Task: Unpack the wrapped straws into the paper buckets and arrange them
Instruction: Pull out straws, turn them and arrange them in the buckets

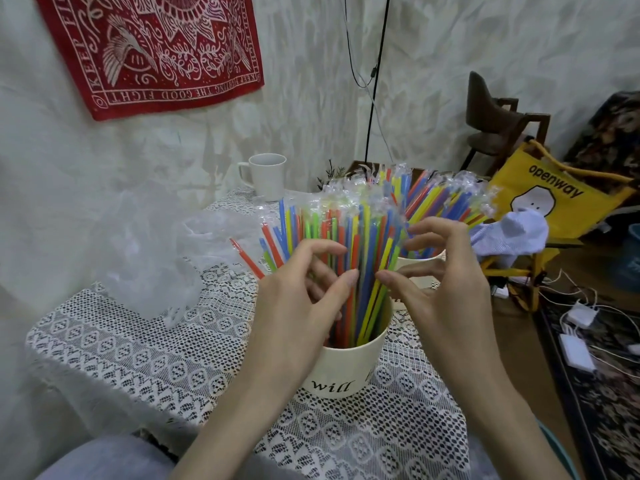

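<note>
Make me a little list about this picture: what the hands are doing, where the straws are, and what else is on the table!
left hand: fingers curled among the straws in the near bucket
right hand: fingers curled against the same bunch from the other side
straws: many colours, standing upright, tips in clear wrappers
near bucket: white paper, printed "will", on the lace tablecloth
far bucket: behind the right hand, also full of straws
plastic bag: clear, crumpled, left of the buckets
mug: white, at the table's back edge
</note>
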